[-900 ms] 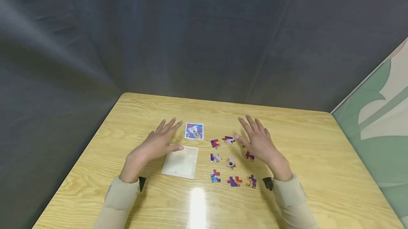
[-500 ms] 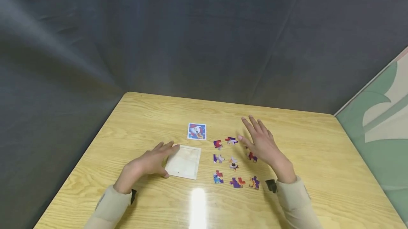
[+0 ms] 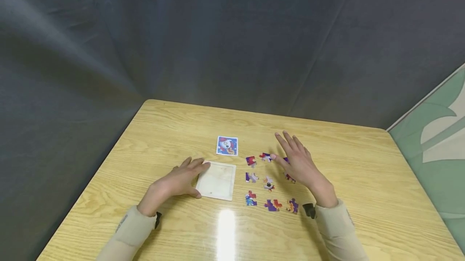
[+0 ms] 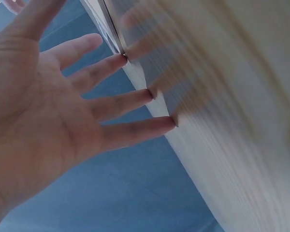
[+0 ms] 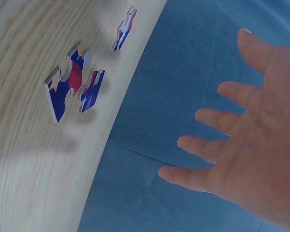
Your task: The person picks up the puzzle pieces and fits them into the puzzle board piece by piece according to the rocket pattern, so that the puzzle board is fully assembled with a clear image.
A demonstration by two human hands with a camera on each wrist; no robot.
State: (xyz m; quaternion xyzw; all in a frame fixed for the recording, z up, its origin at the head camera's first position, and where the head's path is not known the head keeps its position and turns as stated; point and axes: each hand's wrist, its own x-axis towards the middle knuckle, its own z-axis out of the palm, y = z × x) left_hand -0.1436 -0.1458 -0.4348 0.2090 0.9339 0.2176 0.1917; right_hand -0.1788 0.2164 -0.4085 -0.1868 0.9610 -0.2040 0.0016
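A shallow square pale tray lies on the table with its bare face up. My left hand is at the tray's left side, thumb by its near corner and fingertips by its far corner. The left wrist view shows these fingers fairly straight, their tips down at the tabletop. My right hand hovers, fingers spread and holding nothing, over the right side of several loose jigsaw pieces. It partly covers some pieces at the right. In the right wrist view, puzzle pieces lie apart from its fingertips.
A small square picture card with a white and red cartoon figure on blue lies behind the tray. The wooden table ends at a dark curtain. A green and cream patterned panel stands on the right.
My left hand has come down from above the tray to its left side, and the tray has slid slightly right towards the pieces. My right hand has stayed nearly still.
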